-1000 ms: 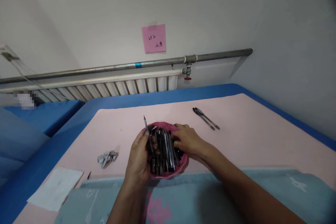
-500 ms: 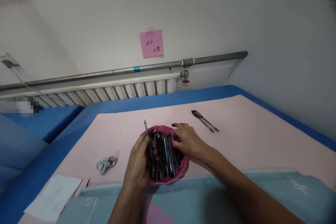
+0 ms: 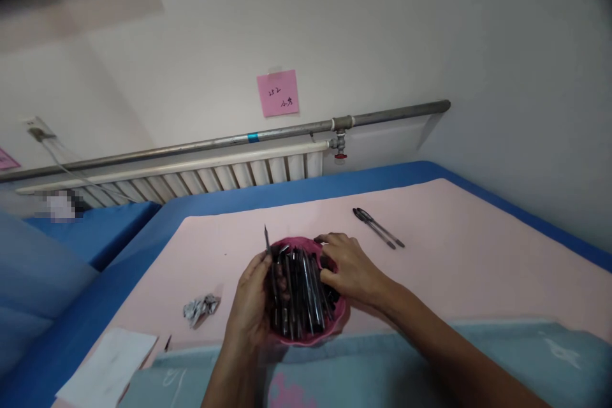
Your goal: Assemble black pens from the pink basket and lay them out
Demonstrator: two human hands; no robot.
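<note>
A round pink basket (image 3: 340, 319) holds many dark and clear pens (image 3: 306, 287). At its left side my left hand (image 3: 251, 296) is closed on an uncapped pen (image 3: 268, 242), whose tip points up and away from me. The fingers of that hand reach over the basket's left part among the pens. My right hand (image 3: 351, 268) bends over the right rim, its fingers curled down into the basket; what they grip there, if anything, is hidden. Dark smudges mark the fingertips. Two capped pens (image 3: 380, 229) lie side by side beyond my right hand.
Pink sheeting (image 3: 478, 255) covers the blue table (image 3: 296, 194). Crumpled paper (image 3: 201, 309), a white sheet (image 3: 108, 366) and a small dark pointed piece (image 3: 167, 342) lie at the left. A blue-green cloth (image 3: 382, 363) runs along the near side. Behind stand a radiator (image 3: 239, 175) and a pipe (image 3: 201, 146).
The view has tilted slightly, so everything sits a little lower and to the right. Both hands stay at the basket, with the pen still in my left hand.
</note>
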